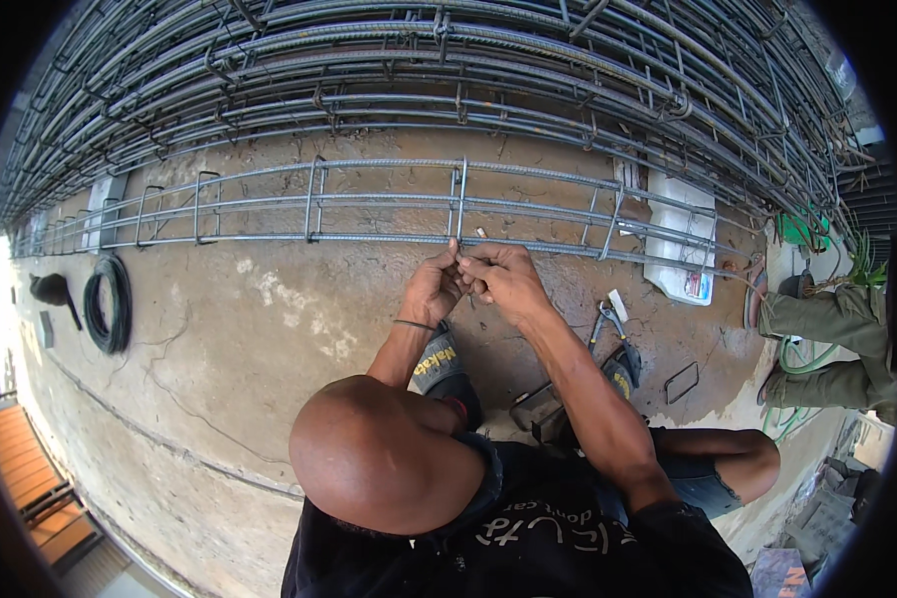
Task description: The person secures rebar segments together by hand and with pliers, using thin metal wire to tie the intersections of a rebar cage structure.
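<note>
Both my hands meet at the near bar of a long, narrow rebar cage (pixel 369 238), beside one of its stirrups (pixel 461 197). My left hand (pixel 434 288) is closed, its thumb and fingertips pinched near the bar. My right hand (pixel 508 285) is closed too, its fingertips pressed against those of the left. A thin dark bit shows below the fingers, but what they hold is too small and hidden to name. The cage lies crosswise in front of me, with stirrups spaced along its length.
Stacked rebar cages (pixel 448 62) fill the far side. To the left lie a black wire coil (pixel 94 307) and a dark handled object (pixel 52 290). Pliers (pixel 601 321) and a loose stirrup (pixel 682 383) lie right. A white foam block (pixel 676 284) sits under the cage; another person's legs (pixel 827 327) stand beyond.
</note>
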Action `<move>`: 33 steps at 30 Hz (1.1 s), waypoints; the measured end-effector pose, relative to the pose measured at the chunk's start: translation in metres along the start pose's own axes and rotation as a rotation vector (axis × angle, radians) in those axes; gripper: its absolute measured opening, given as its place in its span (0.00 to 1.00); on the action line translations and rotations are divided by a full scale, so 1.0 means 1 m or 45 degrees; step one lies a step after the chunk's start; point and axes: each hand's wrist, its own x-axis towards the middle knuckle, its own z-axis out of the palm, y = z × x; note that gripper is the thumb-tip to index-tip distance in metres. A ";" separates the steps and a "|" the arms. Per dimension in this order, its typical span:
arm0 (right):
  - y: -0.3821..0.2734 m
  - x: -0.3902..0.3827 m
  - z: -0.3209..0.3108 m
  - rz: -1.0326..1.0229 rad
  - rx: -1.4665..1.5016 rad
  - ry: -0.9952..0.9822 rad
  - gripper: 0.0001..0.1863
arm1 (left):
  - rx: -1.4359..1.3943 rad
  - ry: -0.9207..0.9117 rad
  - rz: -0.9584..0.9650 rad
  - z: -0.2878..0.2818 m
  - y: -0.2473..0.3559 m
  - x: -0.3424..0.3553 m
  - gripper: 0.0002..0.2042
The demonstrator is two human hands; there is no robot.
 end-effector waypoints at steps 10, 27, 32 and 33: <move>0.006 -0.017 -0.001 -0.311 -0.538 -0.002 0.09 | -0.086 0.221 -0.018 0.030 -0.004 -0.004 0.10; -0.017 0.031 -0.023 -0.863 -1.767 -0.045 0.08 | -0.065 0.143 0.079 0.025 -0.002 -0.016 0.06; -0.023 0.031 -0.036 -0.879 -1.689 -0.229 0.09 | 0.038 0.090 0.028 0.020 0.016 -0.021 0.07; -0.008 0.032 -0.042 -0.911 -1.618 -0.218 0.08 | 0.050 0.096 0.013 0.021 0.018 -0.021 0.07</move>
